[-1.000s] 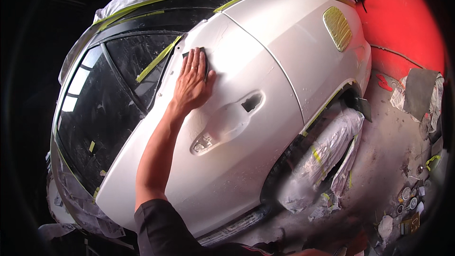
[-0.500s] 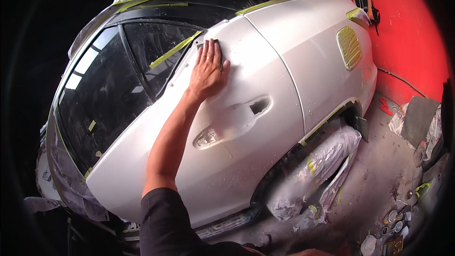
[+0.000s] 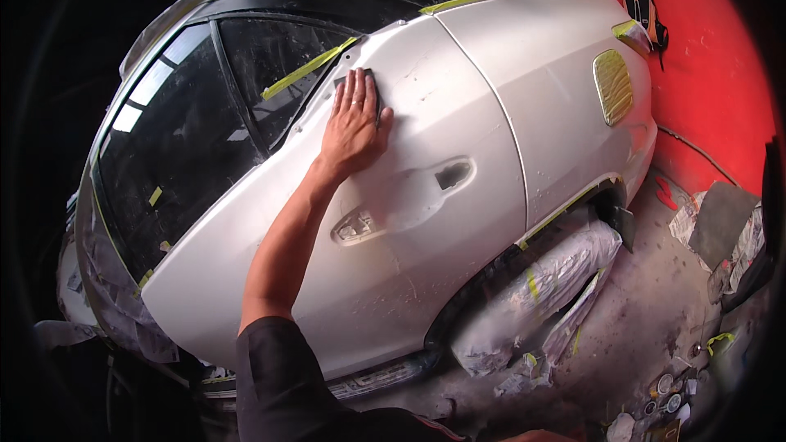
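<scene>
My left hand lies flat on the white car door, just below the rear corner of the side window. Beneath its fingers is a dark sheet of sandpaper, pressed to the panel; only its edges show past the fingertips and beside the index finger. A ring sits on one finger, and the thumb stands apart to the right. Nearer to me, the door handle recess has bare openings and dull, scuffed paint around it. My right hand is out of sight; a sliver of skin at the lower edge cannot be made out.
Yellow tape crosses the window corner, and more covers the fuel flap. White plastic sheeting wraps the rear wheel. Cans and scraps litter the floor at lower right. A backpack hangs on the red wall.
My left hand has slid slightly toward me along the panel, away from the window corner, with the sandpaper still under it. The whole view has shifted a little.
</scene>
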A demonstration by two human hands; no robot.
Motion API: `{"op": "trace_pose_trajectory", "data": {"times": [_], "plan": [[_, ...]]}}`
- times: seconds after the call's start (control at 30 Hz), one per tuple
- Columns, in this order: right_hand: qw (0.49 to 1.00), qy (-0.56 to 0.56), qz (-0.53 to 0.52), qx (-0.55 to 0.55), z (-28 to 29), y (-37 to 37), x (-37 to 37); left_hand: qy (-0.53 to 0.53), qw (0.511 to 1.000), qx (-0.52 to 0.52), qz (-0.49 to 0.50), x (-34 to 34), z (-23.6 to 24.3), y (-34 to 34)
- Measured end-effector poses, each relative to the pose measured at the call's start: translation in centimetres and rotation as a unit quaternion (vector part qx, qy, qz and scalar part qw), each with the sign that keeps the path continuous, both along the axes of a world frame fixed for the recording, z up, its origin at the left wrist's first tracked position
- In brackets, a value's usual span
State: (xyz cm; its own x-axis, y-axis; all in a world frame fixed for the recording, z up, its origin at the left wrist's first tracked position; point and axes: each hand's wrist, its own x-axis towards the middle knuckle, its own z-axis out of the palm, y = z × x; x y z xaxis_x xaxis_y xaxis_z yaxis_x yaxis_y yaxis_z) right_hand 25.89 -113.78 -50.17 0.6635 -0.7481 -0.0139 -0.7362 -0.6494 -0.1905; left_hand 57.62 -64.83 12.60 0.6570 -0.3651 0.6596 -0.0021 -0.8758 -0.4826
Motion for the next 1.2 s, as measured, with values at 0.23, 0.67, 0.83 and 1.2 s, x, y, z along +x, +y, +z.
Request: {"op": "trace_pose_trajectory", "data": {"times": [0.23, 0.67, 0.83, 1.2], "plan": [[0.999, 0.011, -0.004, 0.034, -1.9, 1.9, -1.4, 0.000, 0.990, 0.136, -0.025, 7.5, 4.9, -3.8], [0.990, -0.134, -0.008, -0.040, -10.2, 0.5, -4.6, -0.095, 0.995, -0.005, -0.007, 12.2, 2.4, -8.4], [0.993, 0.009, -0.091, 0.073, -6.1, 1.2, -4.2, -0.043, 0.994, -0.081, -0.065, 12.1, -4.2, -14.8], [0.855, -0.273, 0.162, 0.410, 0.6, 8.9, 7.4, 0.407, 0.707, -0.507, -0.277, -9.5, -16.8, -14.0]]}}
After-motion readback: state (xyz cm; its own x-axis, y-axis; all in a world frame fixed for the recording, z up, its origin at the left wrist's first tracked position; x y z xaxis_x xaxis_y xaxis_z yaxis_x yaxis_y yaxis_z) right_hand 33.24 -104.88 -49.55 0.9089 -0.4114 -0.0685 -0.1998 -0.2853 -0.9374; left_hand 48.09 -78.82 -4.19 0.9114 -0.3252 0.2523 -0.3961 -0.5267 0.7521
